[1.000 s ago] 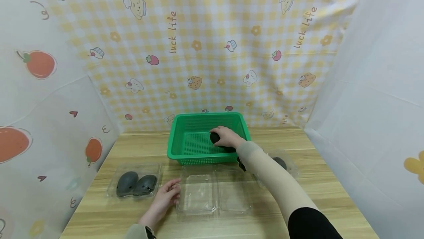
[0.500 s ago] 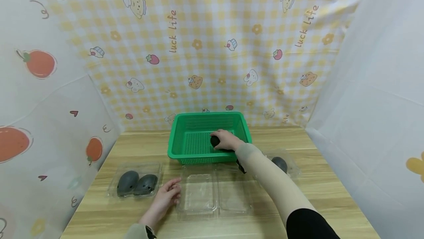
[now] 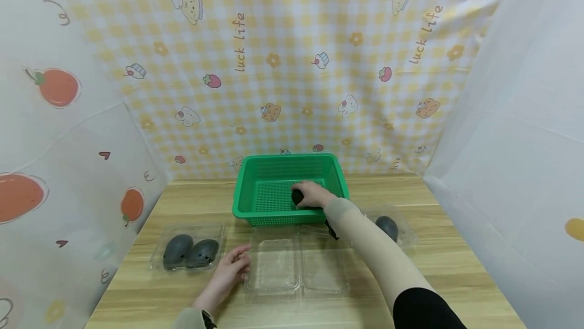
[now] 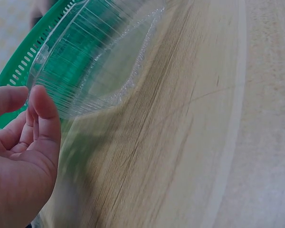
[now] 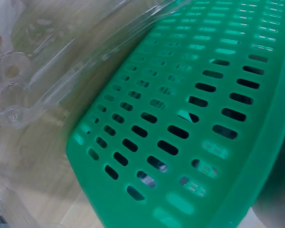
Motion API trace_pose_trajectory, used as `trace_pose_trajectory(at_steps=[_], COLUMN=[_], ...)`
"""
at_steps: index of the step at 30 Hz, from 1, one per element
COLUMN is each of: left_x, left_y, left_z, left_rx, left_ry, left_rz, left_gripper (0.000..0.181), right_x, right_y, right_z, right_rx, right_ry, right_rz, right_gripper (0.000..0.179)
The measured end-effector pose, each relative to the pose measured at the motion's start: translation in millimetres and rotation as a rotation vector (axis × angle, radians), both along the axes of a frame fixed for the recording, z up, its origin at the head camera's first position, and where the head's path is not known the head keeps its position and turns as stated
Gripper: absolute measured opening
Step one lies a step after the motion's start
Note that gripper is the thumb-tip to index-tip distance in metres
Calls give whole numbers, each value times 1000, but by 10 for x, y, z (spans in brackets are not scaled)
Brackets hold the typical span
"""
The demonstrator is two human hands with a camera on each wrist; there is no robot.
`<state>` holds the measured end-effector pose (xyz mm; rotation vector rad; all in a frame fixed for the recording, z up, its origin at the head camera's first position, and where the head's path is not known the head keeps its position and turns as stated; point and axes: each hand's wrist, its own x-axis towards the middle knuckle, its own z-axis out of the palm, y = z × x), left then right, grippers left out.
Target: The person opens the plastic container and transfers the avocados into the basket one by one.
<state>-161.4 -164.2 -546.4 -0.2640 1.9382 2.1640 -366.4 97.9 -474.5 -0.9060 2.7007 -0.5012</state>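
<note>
My right hand [image 3: 313, 195] reaches down into the green plastic basket [image 3: 239, 187] and grips a dark egg-shaped object [image 3: 297, 196]; the hand covers most of it. My left hand [image 3: 230, 267] is at the left edge of an opened clear plastic clamshell container [image 3: 275, 265]. In the left wrist view, thumb and forefinger pinch the rim of that container [image 4: 118, 61]. The right wrist view shows the slotted basket wall [image 5: 147, 118], which hides the right hand's fingers.
On the left, another clear container [image 3: 219, 232] holds two dark grey rounded objects [image 3: 178, 251]. To the right, partly behind the right forearm, a clear container [image 3: 406, 230] has a similar dark object [image 3: 387, 227] in it. A patterned curtain [image 3: 292, 90] hangs behind the wooden table [image 3: 456, 278].
My right hand has sunk slightly lower in the basket, still gripping the dark object. The left hand stays at the container's edge. The head view has shifted a little.
</note>
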Motion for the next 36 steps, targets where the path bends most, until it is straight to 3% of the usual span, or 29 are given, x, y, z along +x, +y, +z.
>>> trace_pose_trajectory(at_steps=[28,36], left_x=[-8,-13], left_y=[-15,-12], left_z=[-37,-33], left_rx=[2,-2], left_ry=[2,7], left_rz=[-3,-11], left_gripper=[50,50], right_x=[-48,-37], right_y=[40,49], right_z=[-195,-179], right_rx=[69,68], right_ry=[-48,-45], right_rz=[-56,-61], right_gripper=[56,54])
